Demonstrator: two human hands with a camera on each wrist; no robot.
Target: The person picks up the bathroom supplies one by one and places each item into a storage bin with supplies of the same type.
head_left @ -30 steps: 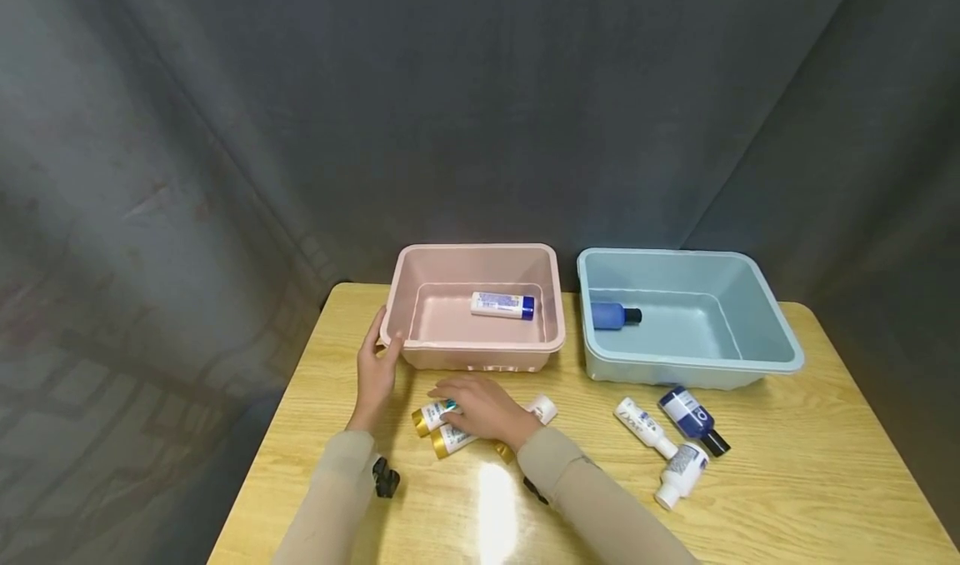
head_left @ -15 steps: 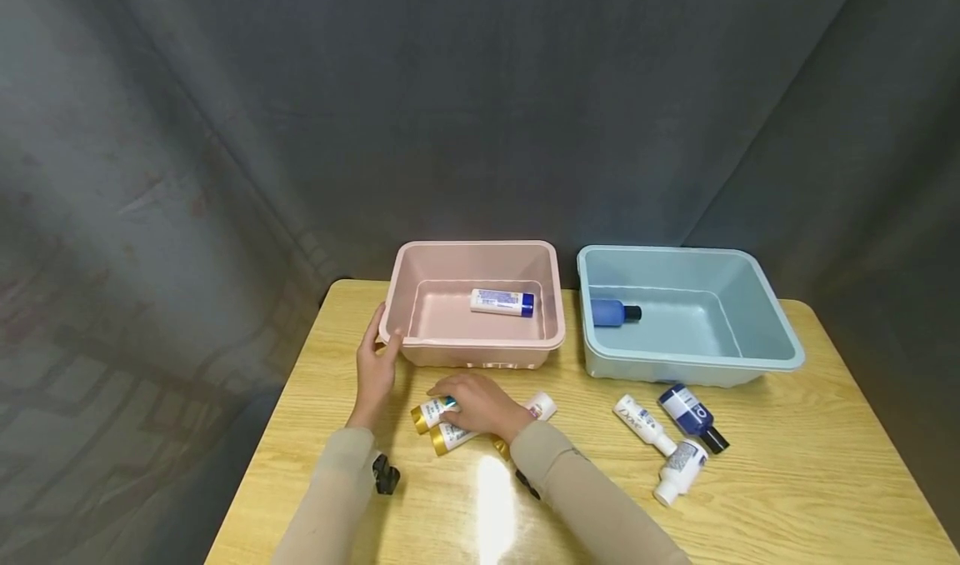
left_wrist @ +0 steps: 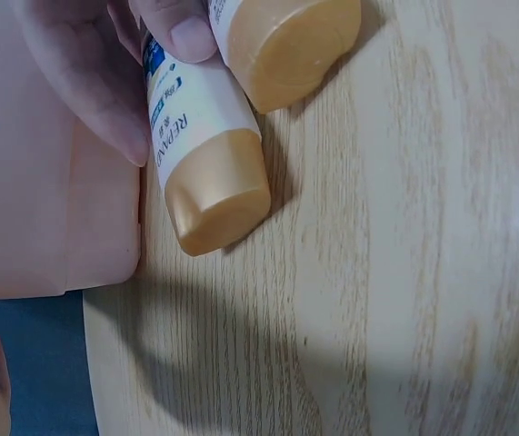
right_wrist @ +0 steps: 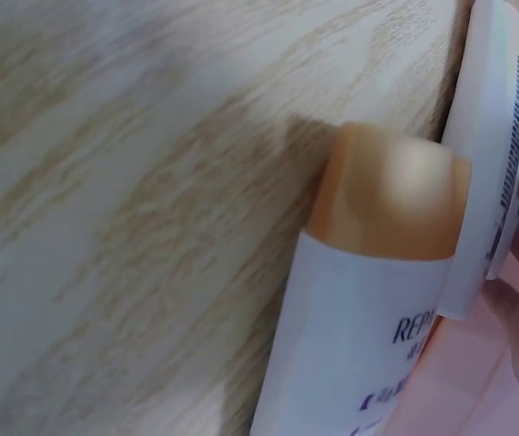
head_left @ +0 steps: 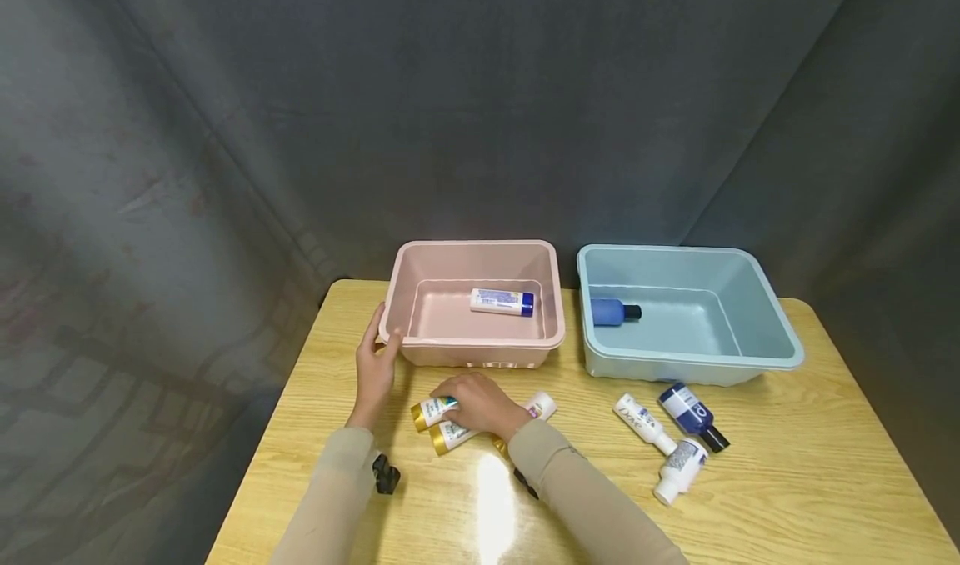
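Note:
My left hand (head_left: 375, 377) rests against the front left corner of a pink bin (head_left: 480, 355), thumb at the front wall and fingers along the side. On the table before that bin, my right hand (head_left: 480, 402) holds a white tube with a gold cap (left_wrist: 209, 136). Pressed beside it is a second gold-capped tube (head_left: 448, 438), partly under the hand. A third gold-capped tube (right_wrist: 350, 336) lies to the right, half hidden by the right wrist in the head view. Inside the pink bin is a white tube with a blue cap (head_left: 501, 302).
A light blue bin (head_left: 675, 369) stands to the right, holding a blue bottle with a black cap (head_left: 611, 312). In front of it lie a white bottle (head_left: 641, 422), a dark blue bottle (head_left: 690, 411) and another white bottle (head_left: 681, 469). A dark curtain (head_left: 480, 115) hangs behind the table.
Hardly anything moves. My right hand's fingers settle slightly closer around the gold-capped tube, and the right forearm shifts a little left. The left hand stays at the pink bin.

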